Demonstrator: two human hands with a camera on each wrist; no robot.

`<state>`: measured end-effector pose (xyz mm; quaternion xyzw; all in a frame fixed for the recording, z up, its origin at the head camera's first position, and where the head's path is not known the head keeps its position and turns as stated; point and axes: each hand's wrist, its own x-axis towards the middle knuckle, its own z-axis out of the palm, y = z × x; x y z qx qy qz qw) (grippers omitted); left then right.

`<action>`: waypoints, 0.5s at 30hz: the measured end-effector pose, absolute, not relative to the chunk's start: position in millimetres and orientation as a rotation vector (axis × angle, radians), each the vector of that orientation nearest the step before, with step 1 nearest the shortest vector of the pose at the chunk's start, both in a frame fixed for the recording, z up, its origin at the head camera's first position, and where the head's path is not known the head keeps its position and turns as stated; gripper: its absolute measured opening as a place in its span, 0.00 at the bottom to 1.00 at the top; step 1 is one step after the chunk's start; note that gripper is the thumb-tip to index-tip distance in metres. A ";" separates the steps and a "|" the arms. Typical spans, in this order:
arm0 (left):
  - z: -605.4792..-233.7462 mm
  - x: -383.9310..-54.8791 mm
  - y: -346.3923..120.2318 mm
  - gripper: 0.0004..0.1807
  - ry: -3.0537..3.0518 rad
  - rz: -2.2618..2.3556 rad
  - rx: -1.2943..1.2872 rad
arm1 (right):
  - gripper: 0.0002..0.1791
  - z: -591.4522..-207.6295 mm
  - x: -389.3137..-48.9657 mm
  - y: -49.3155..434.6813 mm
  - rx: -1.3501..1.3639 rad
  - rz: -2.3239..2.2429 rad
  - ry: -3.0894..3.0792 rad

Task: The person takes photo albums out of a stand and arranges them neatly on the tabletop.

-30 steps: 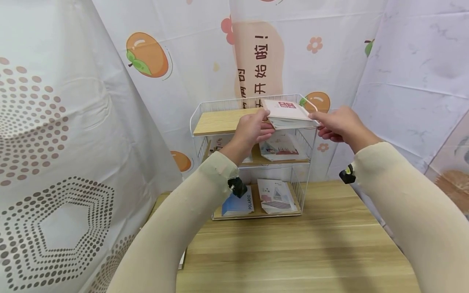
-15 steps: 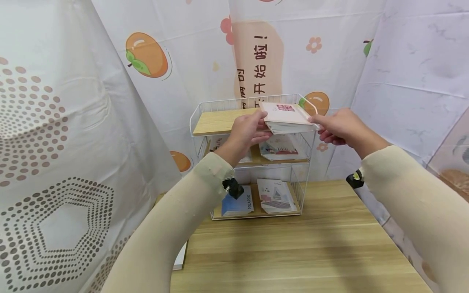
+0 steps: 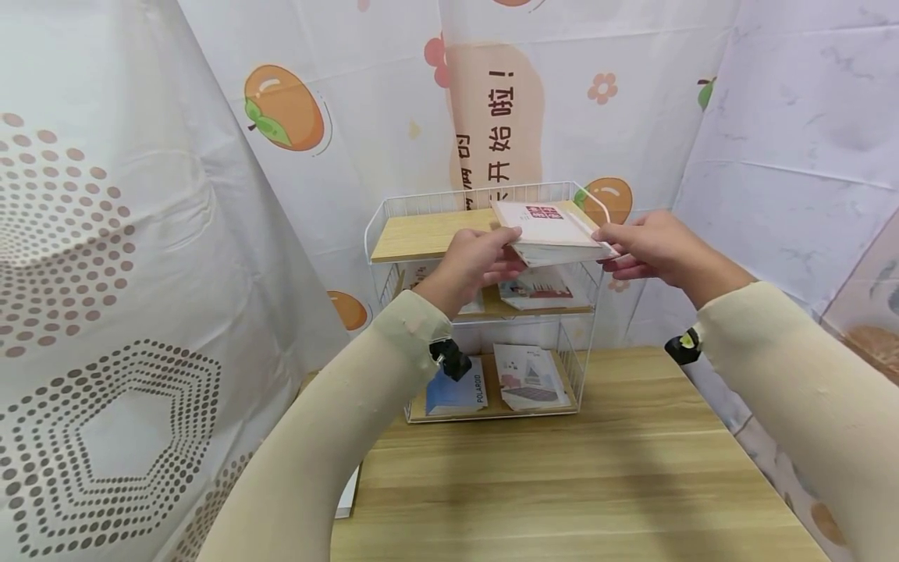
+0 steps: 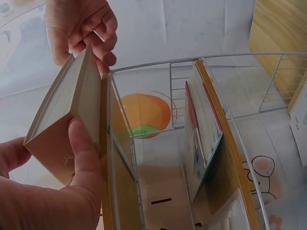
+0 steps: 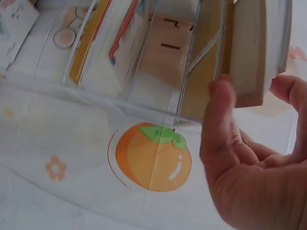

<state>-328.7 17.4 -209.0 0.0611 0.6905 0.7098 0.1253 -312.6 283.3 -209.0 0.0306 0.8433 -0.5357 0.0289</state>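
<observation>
A thick pale book (image 3: pixel 544 224) with red print on its cover is tilted above the right front of the top shelf (image 3: pixel 424 234). My left hand (image 3: pixel 477 261) grips its left side, thumb on top and fingers beneath. At the opposite side, my right hand (image 3: pixel 653 246) pinches the near right corner between thumb and fingers. In the left wrist view, the book (image 4: pixel 64 115) shows its page block and pinkish spine, close beside the wooden shelf board. Part of the book's underside is hidden by my hands.
A white wire rack with wooden shelves stands at the table's back. Its middle shelf bears a book (image 3: pixel 541 285), its bottom shelf a blue book (image 3: pixel 456 386) and a white book (image 3: pixel 531 376). Another white item (image 3: pixel 346 496) lies at the wooden table's (image 3: pixel 562 484) left edge.
Both hands have brought the book slightly down and toward me, and its front edge now sits lower. My grip on it stays. The other books have not moved.
</observation>
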 end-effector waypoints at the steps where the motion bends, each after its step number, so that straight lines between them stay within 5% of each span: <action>1: -209.2 -329.0 17.6 0.17 2.016 2.063 0.171 | 0.30 -209.2 -313.3 283.3 0.090 -1.689 2.575; 15: -216.9 -325.5 12.0 0.14 2.037 2.050 0.198 | 0.27 -218.6 -308.0 279.7 0.119 -1.823 2.428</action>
